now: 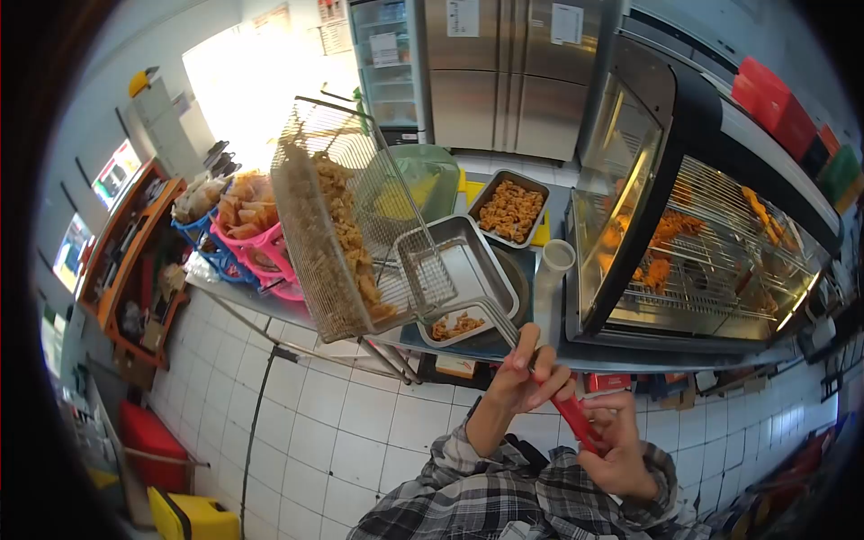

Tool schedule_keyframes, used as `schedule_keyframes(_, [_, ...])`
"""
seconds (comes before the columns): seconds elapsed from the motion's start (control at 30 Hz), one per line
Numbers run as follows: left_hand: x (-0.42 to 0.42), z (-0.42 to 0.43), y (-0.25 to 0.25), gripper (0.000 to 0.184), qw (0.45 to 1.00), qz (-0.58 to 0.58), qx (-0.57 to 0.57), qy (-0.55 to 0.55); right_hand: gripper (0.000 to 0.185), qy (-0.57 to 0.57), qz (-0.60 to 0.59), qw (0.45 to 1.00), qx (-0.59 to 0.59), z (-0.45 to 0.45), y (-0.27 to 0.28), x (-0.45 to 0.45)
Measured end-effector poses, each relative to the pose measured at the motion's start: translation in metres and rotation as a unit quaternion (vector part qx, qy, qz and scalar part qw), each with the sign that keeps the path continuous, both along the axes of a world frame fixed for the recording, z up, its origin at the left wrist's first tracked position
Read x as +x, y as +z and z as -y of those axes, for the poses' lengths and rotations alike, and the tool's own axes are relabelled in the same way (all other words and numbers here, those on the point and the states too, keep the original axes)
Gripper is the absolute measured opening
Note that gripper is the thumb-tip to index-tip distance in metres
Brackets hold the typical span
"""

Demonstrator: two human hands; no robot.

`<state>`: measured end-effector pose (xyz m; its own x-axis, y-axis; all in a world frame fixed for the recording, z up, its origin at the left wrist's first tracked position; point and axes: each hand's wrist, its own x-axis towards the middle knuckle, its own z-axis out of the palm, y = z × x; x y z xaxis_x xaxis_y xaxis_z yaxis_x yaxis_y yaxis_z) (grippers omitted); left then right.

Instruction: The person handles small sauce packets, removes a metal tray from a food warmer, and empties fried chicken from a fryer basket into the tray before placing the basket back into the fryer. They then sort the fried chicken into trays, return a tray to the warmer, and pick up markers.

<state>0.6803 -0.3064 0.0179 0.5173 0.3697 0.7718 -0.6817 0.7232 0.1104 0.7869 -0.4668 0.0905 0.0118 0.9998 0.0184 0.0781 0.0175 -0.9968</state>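
Note:
A wire fryer basket (317, 229), heaped along its lower side with fried food pieces (346, 234), is held tilted on its side over the counter. My left hand (529, 371) is closed round its handle where the metal rods meet the red grip (572, 416). Lower down, my right hand (619, 447) grips the end of that red handle. Below the basket sits a steel tray (493, 270), its far part bare, with a few fried bits (456, 326) at its near end. The basket's front hides part of this tray.
Beyond it stands a second tray of fried pieces (511, 211), beside a green tub (427, 171). A glass warming cabinet (670, 180) fills the right side. Pink and blue baskets (256, 243) of packages stand left. A clear plastic cup (558, 257) is close to the cabinet.

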Motion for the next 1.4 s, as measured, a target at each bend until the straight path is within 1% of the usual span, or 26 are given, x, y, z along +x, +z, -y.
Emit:
schedule_keyframes(0.07, [0.004,0.002,-0.020,0.012,0.999,-0.033,-0.029,0.010,0.067,0.018,-0.053,0.998,-0.019,-0.005,-0.027,0.013])
schedule_keyframes(0.1, [0.005,0.004,-0.030,0.012,0.998,-0.050,-0.044,0.014,0.067,0.032,-0.055,0.998,-0.023,-0.008,-0.040,0.018])
schedule_keyframes(0.17, [0.005,0.006,-0.048,0.011,0.990,-0.105,-0.061,0.069,0.069,0.060,-0.057,0.996,-0.031,-0.014,-0.065,0.028])
schedule_keyframes(0.2, [0.006,0.007,-0.058,0.010,0.984,-0.133,-0.071,0.096,0.069,0.066,-0.046,0.997,-0.014,-0.018,-0.080,0.033])
schedule_keyframes(0.3, [0.015,0.008,-0.090,0.010,0.979,-0.129,-0.113,0.108,0.069,0.099,-0.104,0.989,-0.045,-0.025,-0.107,0.052])
schedule_keyframes(0.4, [0.014,0.009,-0.113,0.014,0.966,-0.189,-0.136,0.115,0.068,0.118,-0.110,0.985,-0.059,-0.029,-0.131,0.059])
schedule_keyframes(0.6, [0.012,-0.001,-0.149,0.015,0.944,-0.254,-0.169,0.122,0.067,0.116,-0.106,0.986,-0.053,-0.044,-0.177,0.063])
schedule_keyframes(0.67, [0.013,-0.006,-0.162,0.014,0.946,-0.248,-0.175,0.110,0.067,0.114,-0.121,0.984,-0.059,-0.047,-0.187,0.062])
schedule_keyframes(0.8, [0.010,-0.015,-0.167,0.014,0.945,-0.265,-0.165,0.101,0.065,0.131,-0.134,0.981,-0.053,-0.053,-0.202,0.058])
schedule_keyframes(0.9, [0.007,-0.018,-0.173,0.014,0.942,-0.281,-0.155,0.102,0.064,0.145,-0.141,0.979,-0.008,-0.059,-0.214,0.053])
schedule_keyframes(1.0, [0.005,-0.021,-0.176,0.015,0.931,-0.314,-0.156,0.103,0.064,0.146,-0.235,0.957,-0.089,-0.060,-0.204,0.053])
schedule_keyframes(1.1, [0.003,-0.023,-0.180,0.015,0.921,-0.335,-0.174,0.101,0.067,0.132,-0.233,0.959,-0.092,-0.061,-0.210,0.052])
schedule_keyframes(1.2, [0.002,-0.026,-0.180,0.016,0.918,-0.344,-0.168,0.106,0.068,0.101,-0.204,0.966,-0.121,-0.063,-0.210,0.050])
schedule_keyframes(1.3, [0.004,-0.028,-0.180,0.018,0.913,-0.357,-0.152,0.124,0.066,0.086,-0.115,0.985,-0.101,-0.066,-0.227,0.051])
schedule_keyframes(1.4, [0.005,-0.029,-0.184,0.018,0.911,-0.369,-0.137,0.125,0.060,0.082,-0.040,0.995,-0.040,-0.068,-0.230,0.054])
